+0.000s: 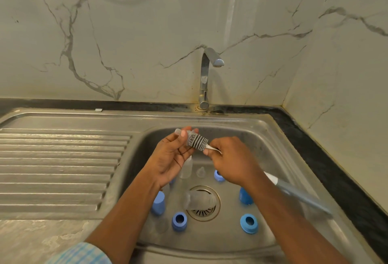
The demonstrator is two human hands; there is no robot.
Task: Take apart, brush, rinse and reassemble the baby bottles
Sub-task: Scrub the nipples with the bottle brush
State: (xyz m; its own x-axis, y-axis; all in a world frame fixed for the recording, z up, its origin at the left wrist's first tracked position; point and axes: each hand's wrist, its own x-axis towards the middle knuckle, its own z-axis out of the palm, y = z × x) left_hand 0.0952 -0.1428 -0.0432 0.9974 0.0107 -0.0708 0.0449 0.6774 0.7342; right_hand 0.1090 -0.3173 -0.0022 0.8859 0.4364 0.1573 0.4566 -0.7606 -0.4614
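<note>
Grip: left hand (172, 155) pinched a small clear bottle part (178, 131) above the sink (273, 137) | right hand (233, 159) gripped the brush (198, 142) just behind its head, bristles against that part | Risk: part, probably slippery, could slip towards the drain (204, 214).

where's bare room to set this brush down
The ribbed drainboard left of the basin is bare, as is the counter in front of it. The basin floor around the drain is crowded with blue rings, caps and bottles.
</note>
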